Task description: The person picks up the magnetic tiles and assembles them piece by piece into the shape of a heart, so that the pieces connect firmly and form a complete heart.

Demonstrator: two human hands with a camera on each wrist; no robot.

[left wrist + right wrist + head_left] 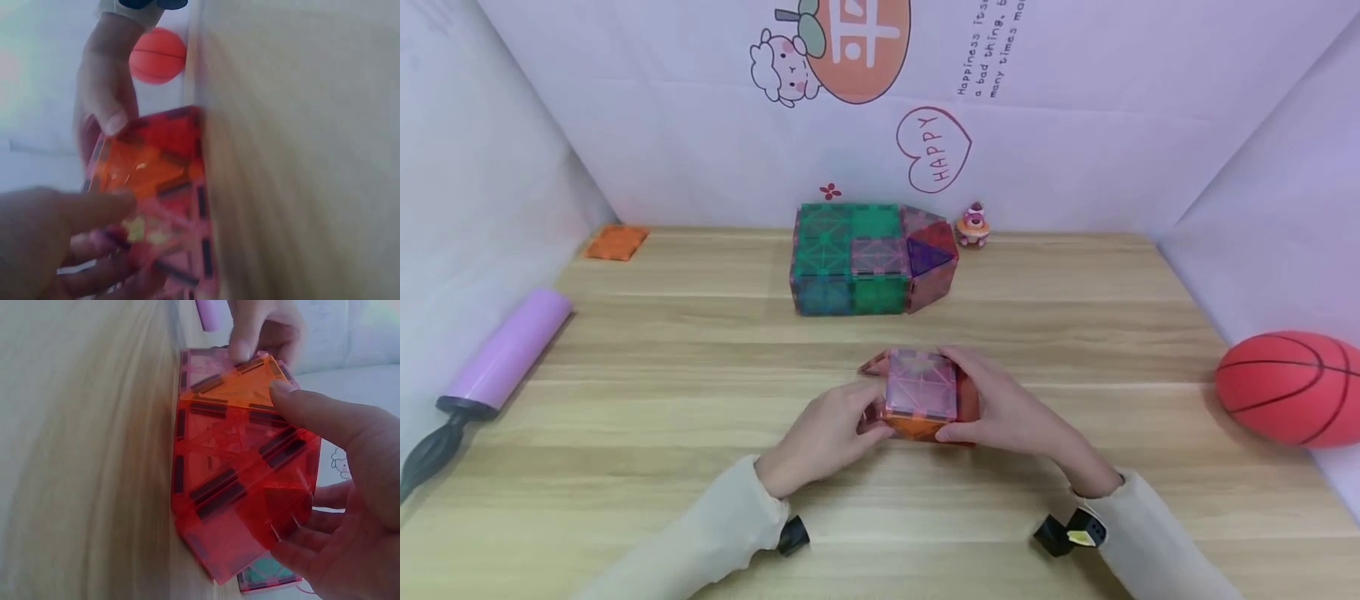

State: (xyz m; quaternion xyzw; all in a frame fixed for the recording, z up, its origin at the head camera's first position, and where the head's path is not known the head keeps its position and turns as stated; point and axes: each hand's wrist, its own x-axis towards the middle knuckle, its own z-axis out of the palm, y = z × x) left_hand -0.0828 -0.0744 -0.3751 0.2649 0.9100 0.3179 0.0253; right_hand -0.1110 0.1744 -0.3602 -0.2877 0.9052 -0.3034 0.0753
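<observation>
A small boxy build of see-through magnetic tiles (922, 385) stands on the wooden table between both hands. Its top is a pink square, and an orange triangle tile (234, 387) leans on the near side above red tiles (215, 440). My left hand (823, 437) grips the left end, thumb at the near side. From the right, my right hand (1011, 408) holds the build between the thumb on the orange triangle's side and fingers on the far side. Behind it sits a larger block of green, blue and pink tiles (850, 258), with red and purple triangles at its right end.
An orange square tile (617, 242) lies at the back left. A purple hand pump (512, 354) rests along the left wall, and a red ball (1292, 387) by the right one. A small pink figurine (973, 227) stands beside the larger tile block.
</observation>
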